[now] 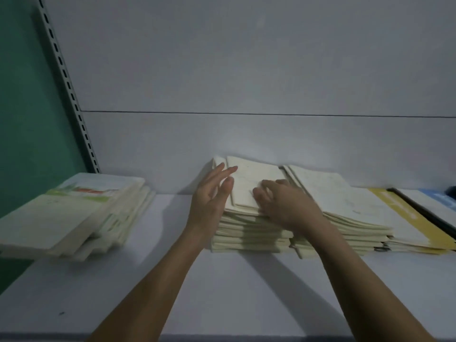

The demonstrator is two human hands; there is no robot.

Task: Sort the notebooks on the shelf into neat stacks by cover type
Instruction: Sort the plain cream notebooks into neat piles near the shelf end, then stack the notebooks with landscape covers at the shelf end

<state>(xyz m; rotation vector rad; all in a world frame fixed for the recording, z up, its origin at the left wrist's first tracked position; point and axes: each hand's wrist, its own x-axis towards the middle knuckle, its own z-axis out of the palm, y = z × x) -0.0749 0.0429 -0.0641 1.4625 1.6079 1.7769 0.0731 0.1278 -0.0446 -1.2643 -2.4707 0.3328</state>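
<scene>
Two stacks of notebooks lay on our shelf (222, 280): our right hand (286, 203) pressed flat atop the middle stack (249, 230), our left hand (212, 196) open against its side, gripping nothing.

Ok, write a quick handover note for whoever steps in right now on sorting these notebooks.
Left hand: open, flat against the left side of the middle cream stack, holding nothing.
Right hand: resting palm down on top of that stack, fingers curled at the top notebook; grip unclear.
Left pile: mixed covers, fanned out and messy.
Right pile: leans against the middle stack, with a yellow-covered book and a dark-spined one beside it.
Done: the middle stack is roughly squared.
Left: tidy the left pile, separate the right pile by cover.
</scene>
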